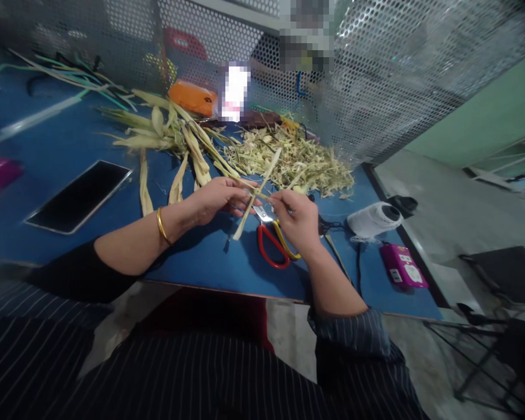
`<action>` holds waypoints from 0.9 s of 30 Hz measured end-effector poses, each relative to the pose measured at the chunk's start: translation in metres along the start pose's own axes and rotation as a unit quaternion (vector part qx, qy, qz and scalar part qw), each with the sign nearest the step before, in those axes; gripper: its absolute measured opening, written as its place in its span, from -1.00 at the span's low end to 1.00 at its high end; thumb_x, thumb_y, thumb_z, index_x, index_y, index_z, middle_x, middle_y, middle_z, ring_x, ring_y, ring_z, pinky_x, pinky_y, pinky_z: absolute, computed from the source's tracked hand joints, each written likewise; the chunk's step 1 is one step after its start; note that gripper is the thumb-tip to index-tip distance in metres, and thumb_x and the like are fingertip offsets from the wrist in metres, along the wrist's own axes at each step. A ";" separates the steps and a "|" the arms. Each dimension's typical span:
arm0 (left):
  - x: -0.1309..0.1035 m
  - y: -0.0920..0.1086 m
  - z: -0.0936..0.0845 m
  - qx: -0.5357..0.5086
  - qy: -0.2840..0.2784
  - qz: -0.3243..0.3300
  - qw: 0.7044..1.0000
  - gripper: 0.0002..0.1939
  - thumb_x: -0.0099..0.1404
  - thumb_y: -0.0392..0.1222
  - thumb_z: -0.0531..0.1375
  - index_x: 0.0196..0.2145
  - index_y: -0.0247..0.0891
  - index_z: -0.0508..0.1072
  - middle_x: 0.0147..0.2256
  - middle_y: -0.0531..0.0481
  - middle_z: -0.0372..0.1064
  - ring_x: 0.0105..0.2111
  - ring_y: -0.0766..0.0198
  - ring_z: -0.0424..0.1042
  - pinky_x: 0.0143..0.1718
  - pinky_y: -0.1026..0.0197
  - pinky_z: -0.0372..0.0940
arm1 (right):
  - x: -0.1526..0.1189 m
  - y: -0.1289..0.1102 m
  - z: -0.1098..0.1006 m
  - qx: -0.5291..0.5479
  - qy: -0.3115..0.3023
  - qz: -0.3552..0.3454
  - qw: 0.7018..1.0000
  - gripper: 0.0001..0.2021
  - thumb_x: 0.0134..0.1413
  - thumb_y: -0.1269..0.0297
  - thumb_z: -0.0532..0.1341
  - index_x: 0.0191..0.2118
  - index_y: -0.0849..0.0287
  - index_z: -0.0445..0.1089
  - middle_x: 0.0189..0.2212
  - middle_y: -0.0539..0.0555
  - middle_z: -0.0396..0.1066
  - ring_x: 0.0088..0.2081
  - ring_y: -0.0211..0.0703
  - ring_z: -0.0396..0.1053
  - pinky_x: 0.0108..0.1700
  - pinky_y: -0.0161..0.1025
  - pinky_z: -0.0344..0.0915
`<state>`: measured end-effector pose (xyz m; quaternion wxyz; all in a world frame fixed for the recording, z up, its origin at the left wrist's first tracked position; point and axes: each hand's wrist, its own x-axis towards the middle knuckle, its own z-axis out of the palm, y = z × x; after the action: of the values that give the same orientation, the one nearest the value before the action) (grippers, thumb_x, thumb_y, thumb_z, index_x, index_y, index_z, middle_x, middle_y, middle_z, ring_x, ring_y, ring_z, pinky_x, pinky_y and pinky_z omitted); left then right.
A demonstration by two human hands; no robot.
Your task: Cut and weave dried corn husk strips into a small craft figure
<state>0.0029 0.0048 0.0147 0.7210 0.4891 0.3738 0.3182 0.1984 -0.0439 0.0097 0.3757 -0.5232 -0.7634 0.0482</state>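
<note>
Pale strips of dried corn husk [269,169] cross each other between my hands, above the table. My left hand [221,198] pinches the strips near the crossing, its other fingers partly curled beneath. On the other side, my right hand [295,216] has thumb and index finger closed on the end of the crosswise strip. Under the hands lie scissors [273,248] with one red and one yellow handle, their blades partly hidden. Behind the left hand is a bunch of whole dry husks [157,131]. A heap of shredded husk [293,157] spreads beyond the right hand.
A black-screened phone [81,195] lies left on the blue table [219,271]. To the right are a white thread spool [374,219] and a purple packet [403,266]. An orange packet [193,97] stands against the perforated metal partition [371,76] at the back.
</note>
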 end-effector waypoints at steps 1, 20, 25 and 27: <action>0.001 0.002 -0.002 -0.004 -0.001 -0.003 1.000 -0.56 0.17 -0.38 0.26 0.04 -0.36 0.49 -0.23 -0.23 0.58 -0.39 0.24 0.57 -0.43 0.30 0.42 | 0.001 0.001 -0.003 0.021 0.002 0.006 1.000 -0.80 0.23 0.25 0.13 -0.41 0.12 0.40 -0.49 0.02 0.43 -0.41 -0.21 0.32 -0.26 -0.24 0.17; -0.004 -0.003 -0.003 0.144 -0.095 0.066 0.983 -0.61 0.17 -0.06 0.32 -0.07 -0.29 0.59 -0.26 -0.20 0.58 -0.54 0.34 0.49 -0.63 0.37 0.17 | 0.004 0.007 -0.008 0.158 -0.108 0.074 0.979 -0.75 0.16 0.15 0.21 -0.46 0.17 0.41 -0.59 -0.06 0.33 -0.51 -0.31 0.22 -0.42 -0.31 0.11; -0.002 -0.010 0.000 0.097 -0.021 0.072 0.992 -0.71 0.16 -0.06 0.34 -0.24 -0.33 0.61 -0.33 -0.18 0.57 -0.61 0.41 0.39 -0.68 0.36 0.11 | 0.002 0.006 -0.006 -0.014 0.024 -0.012 1.000 -0.82 0.21 0.18 0.17 -0.31 0.13 0.46 -0.38 0.07 0.47 -0.27 -0.11 0.38 -0.13 -0.15 0.21; -0.001 -0.010 0.001 0.055 0.013 0.072 0.996 -0.71 0.15 -0.06 0.35 -0.25 -0.32 0.60 -0.31 -0.16 0.57 -0.62 0.45 0.36 -0.69 0.37 0.08 | 0.000 0.001 -0.006 -0.081 0.117 -0.038 0.989 -0.80 0.20 0.15 0.19 -0.18 0.13 0.46 -0.20 0.17 0.47 -0.10 0.00 0.37 -0.01 -0.07 0.18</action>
<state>0.0038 0.0002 0.0059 0.6633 0.5496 0.3634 0.3548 0.2031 -0.0453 0.0139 0.4202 -0.5244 -0.7351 -0.0902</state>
